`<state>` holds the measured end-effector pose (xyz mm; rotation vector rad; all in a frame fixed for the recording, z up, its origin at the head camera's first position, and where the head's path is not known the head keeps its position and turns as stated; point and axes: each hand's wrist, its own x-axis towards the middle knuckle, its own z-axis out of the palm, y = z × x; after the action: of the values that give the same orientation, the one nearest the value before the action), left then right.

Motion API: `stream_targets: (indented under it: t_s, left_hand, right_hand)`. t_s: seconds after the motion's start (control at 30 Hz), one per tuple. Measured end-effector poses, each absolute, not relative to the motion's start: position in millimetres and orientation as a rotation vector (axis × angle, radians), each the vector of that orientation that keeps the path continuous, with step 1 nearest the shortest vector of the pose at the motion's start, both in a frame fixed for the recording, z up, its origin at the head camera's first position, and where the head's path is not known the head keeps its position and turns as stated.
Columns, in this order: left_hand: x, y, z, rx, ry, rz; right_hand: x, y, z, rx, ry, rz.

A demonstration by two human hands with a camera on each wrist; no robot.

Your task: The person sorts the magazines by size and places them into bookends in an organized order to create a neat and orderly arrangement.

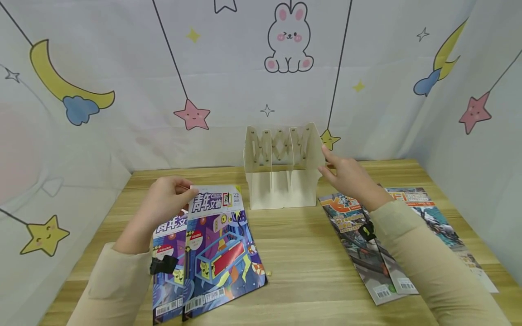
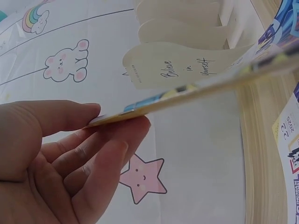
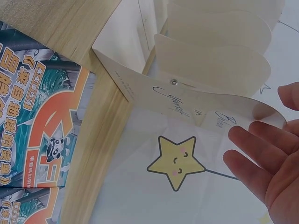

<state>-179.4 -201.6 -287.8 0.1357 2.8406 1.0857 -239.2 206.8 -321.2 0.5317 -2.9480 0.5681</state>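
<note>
Pinching the top left corner of a purple magazine (image 1: 224,253), the left hand (image 1: 163,199) appears at left in the head view. Magazine extends from this hand toward the near side of the wooden table (image 1: 293,271), partly overlapping a second purple magazine (image 1: 166,242); it is well apart from the right hand (image 1: 352,176). Right hand: at the right side panel of a cream rack (image 1: 281,192), fingers extended, thumb apart. Magazines with orange lettering (image 1: 350,226) lie at right, partly under the right forearm.

Left wrist view: held magazine nearly edge-on, thumb on one face, fingers on the other. Rack panel lettered "Believe in yourself" stands beyond it; pink star (image 2: 144,178) on the backdrop.

Right wrist view: fingers fairly straight beside the rack's outer panel, thumb spread from them; firm contact cannot be told. Yellow star (image 3: 175,163) behind.
</note>
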Motion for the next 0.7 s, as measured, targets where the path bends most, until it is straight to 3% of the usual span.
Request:
stream_targets:
  t_s: [0.7]
  left_hand:
    - [-165, -190, -276, 0.206, 2.9, 1.07]
  right_hand:
    - [-240, 207, -321, 0.532, -2.946, 0.548]
